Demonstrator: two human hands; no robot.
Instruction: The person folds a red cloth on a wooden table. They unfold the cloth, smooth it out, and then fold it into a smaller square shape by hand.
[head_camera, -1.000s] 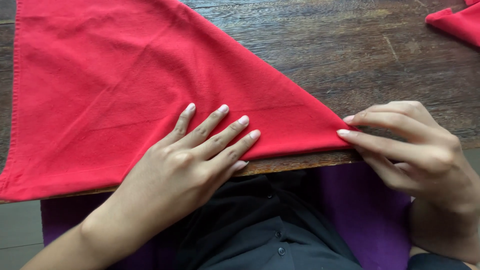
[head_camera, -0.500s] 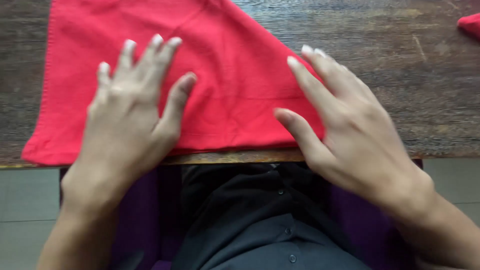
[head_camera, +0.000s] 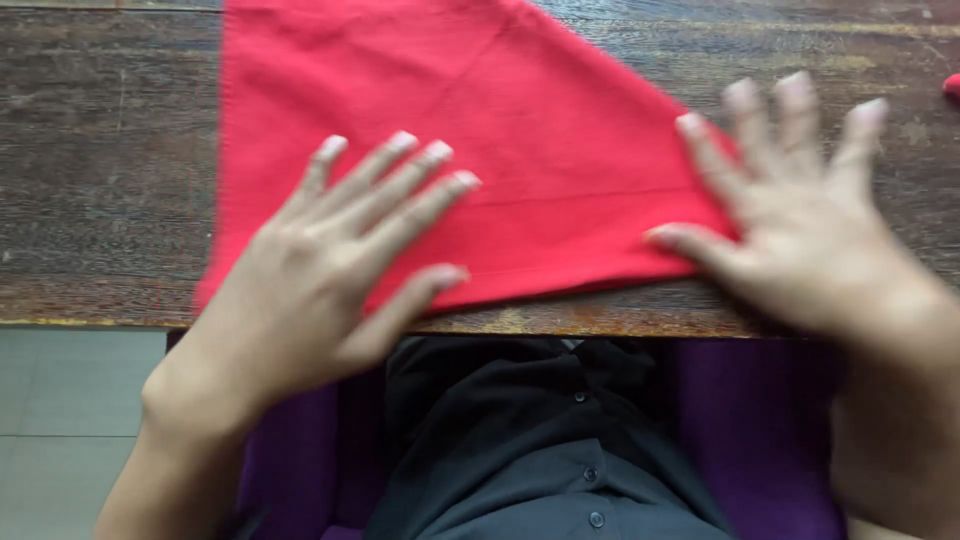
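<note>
A red cloth (head_camera: 480, 110), folded into a triangle shape, lies flat on the dark wooden table (head_camera: 100, 170), its lower edge along the table's near edge. My left hand (head_camera: 330, 270) rests palm down on the cloth's lower left part with fingers spread. My right hand (head_camera: 800, 230) hovers or presses at the cloth's right corner, fingers apart, motion-blurred. Neither hand holds anything.
A small bit of another red cloth (head_camera: 950, 85) shows at the right edge of the table. Below the table edge are my dark shirt (head_camera: 530, 450), a purple seat (head_camera: 760, 430) and grey floor tiles (head_camera: 60, 420) at the left.
The right hand let go of the cloth's corner and opened flat. Both hands spread and moved over the cloth, and the view shifted left so the cloth sits more to the right.
</note>
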